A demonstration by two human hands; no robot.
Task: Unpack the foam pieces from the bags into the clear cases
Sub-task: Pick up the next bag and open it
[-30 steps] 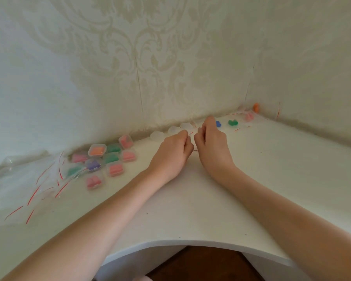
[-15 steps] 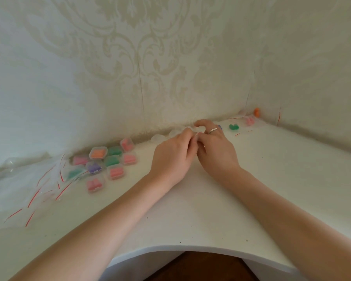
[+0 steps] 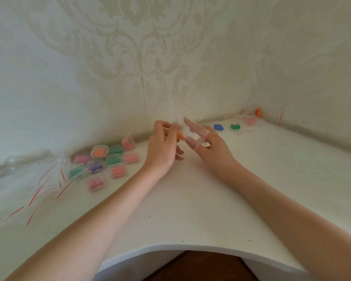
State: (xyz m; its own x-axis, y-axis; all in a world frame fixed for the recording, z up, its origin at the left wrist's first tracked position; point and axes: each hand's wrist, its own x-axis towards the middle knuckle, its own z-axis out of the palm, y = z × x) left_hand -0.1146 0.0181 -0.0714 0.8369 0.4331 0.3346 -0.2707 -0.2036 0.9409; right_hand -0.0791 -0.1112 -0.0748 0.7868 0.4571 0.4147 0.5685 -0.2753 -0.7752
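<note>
My left hand (image 3: pixel 163 145) pinches a small orange foam piece (image 3: pixel 180 135) between thumb and fingertips, just above the white table (image 3: pixel 190 199). My right hand (image 3: pixel 210 144) is close beside it with its fingers stretched out. A small clear bag (image 3: pixel 203 140) with a red zip strip lies looped across those straight fingers. Several shut clear cases (image 3: pixel 109 159) holding pink, orange, green and purple foam sit in a cluster at the left, against the wall.
Empty clear bags with red strips (image 3: pixel 34 185) are piled at the far left. Bagged foam pieces lie along the back wall at the right: blue (image 3: pixel 218 127), green (image 3: pixel 235 126), pink (image 3: pixel 251 121) and orange (image 3: pixel 258 112). The table's curved front edge (image 3: pixel 180 247) is near me.
My hands were pressed together over the bag. They have lifted and parted: the left now has the orange foam piece out, and the right fingers have straightened with the bag across them.
</note>
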